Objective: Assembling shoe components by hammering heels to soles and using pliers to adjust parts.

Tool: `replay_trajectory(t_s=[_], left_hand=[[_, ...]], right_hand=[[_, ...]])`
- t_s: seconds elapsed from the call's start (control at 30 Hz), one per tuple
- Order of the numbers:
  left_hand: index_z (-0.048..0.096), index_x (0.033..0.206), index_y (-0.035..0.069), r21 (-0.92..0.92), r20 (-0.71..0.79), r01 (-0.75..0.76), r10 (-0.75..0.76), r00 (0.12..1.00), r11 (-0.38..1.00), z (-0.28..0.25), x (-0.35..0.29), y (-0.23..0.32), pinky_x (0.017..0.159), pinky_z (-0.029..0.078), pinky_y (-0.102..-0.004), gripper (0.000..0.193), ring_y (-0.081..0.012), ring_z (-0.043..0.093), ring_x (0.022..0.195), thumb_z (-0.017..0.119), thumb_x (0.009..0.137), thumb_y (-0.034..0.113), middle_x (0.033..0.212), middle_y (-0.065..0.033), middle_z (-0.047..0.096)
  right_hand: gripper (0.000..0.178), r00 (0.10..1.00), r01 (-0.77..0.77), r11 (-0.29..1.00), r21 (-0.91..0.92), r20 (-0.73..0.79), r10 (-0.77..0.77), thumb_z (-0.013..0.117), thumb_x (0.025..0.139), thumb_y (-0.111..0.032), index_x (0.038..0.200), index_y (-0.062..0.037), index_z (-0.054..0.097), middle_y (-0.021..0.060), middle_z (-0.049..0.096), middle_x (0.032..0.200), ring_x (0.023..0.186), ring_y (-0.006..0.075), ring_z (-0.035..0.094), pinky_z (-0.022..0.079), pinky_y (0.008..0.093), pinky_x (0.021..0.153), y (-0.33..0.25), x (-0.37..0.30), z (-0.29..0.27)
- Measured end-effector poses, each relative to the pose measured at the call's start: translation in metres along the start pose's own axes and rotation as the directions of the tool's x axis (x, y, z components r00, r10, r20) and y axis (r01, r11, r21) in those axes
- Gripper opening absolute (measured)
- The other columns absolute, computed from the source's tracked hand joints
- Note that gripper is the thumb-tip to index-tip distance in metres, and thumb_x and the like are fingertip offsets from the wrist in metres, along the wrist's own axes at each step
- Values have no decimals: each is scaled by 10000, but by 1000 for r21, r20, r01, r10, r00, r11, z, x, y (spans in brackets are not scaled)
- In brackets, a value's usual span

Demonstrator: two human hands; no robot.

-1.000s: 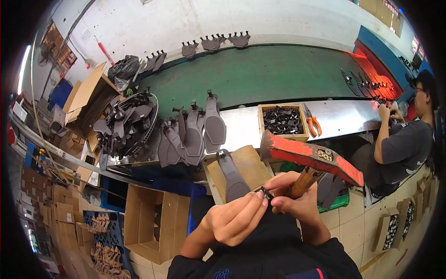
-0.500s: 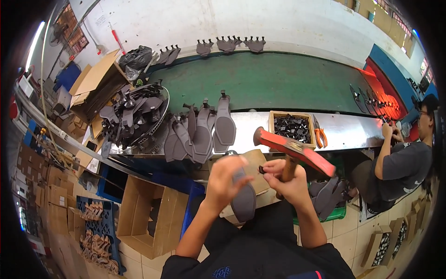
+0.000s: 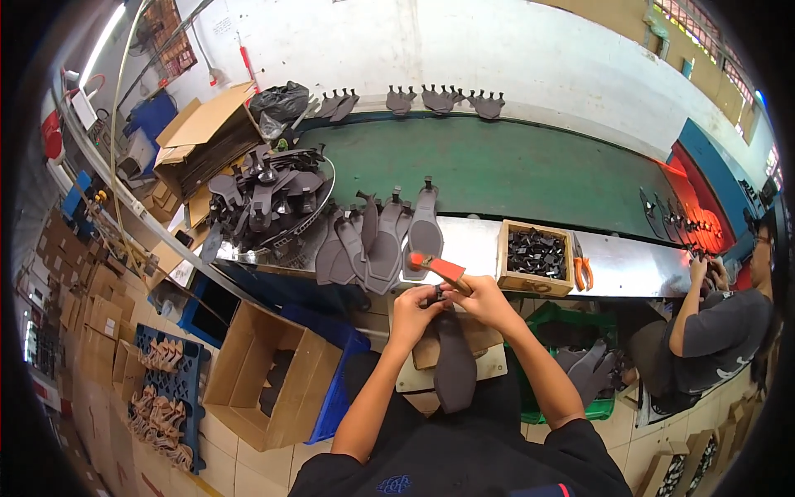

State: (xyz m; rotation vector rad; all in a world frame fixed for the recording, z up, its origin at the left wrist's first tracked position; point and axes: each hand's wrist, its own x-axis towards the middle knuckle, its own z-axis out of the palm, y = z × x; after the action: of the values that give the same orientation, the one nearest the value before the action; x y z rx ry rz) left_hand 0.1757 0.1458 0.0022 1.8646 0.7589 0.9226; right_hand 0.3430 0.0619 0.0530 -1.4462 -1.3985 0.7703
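Cardboard carton [image 3: 269, 377], brown and open-topped, stands on the tiled floor at the lower left; what lies inside is too dark to make out. Above it a heap of dark grey shoe soles with heel stubs [image 3: 265, 199] fills a wire-rimmed bin, the pieces tangled so that single ones are hard to separate. Just right, a fan of flat grey insole boards [image 3: 377, 244] lies on the metal desk [image 3: 629, 269] at the edge of the green conveyor belt [image 3: 513, 170].

Near the middle, the left hand [image 3: 414, 313] pinches the upper end of a long dark grey insole piece [image 3: 454, 364], fingers closed on it; the small part at the fingertips is too tiny to identify. The insole hangs down over a pale wooden block [image 3: 489, 364], which it partly hides. Touching the left hand, the right hand [image 3: 489, 302] is curled shut round the wooden handle of a red-headed hammer [image 3: 439, 269]; the handle is mostly covered by the fingers.

Further right sits a wooden box of small black parts [image 3: 537, 257], with orange-handled pliers [image 3: 584, 273] beside it. At the far right a seated person in a grey shirt [image 3: 712, 331] is cut off by the rim.
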Motion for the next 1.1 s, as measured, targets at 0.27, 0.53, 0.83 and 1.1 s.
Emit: replay_trajectory(t_s=[0.27, 0.53, 0.83, 1.1], left_hand=[[738, 964, 32, 33, -23, -39, 39, 999, 999, -1, -3, 2, 788, 502, -392, 253, -305, 636, 862, 798, 727, 100, 875, -123, 685], [742, 1020, -4, -114, 67, 134, -127, 990, 984, -3, -2, 5, 600, 488, -257, 247, -70, 625, 696, 784, 789, 72, 770, -87, 708], [754, 1106, 21, -322, 146, 155, -112, 983, 934, -6, -1, 9, 728, 534, -231, 280, -60, 643, 783, 754, 827, 40, 944, -43, 751], [736, 1128, -1, -272, 97, 101, -77, 992, 957, -3, -2, -13, 792, 538, -252, 341, -124, 693, 887, 774, 792, 45, 1026, -95, 759]], right_hand=[[262, 994, 105, 958, -267, 3, -108, 692, 820, -31, 1082, -37, 688, 187, 698, 944, 856, 364, 680, 528, 397, 765, -11, -10, -3], [193, 978, 177, 954, -240, -66, -198, 657, 913, -28, 1104, -5, 658, 96, 670, 902, 666, 139, 588, 501, 274, 619, -12, -16, -4], [595, 964, 177, 966, -187, -167, -208, 533, 973, 41, 1537, -52, 368, 63, 615, 902, 565, 69, 484, 416, 227, 508, -72, -79, -10], [610, 982, 160, 921, -354, -38, -185, 596, 947, 21, 1519, -72, 404, 144, 534, 852, 712, 261, 546, 496, 332, 694, -72, -97, -4]])
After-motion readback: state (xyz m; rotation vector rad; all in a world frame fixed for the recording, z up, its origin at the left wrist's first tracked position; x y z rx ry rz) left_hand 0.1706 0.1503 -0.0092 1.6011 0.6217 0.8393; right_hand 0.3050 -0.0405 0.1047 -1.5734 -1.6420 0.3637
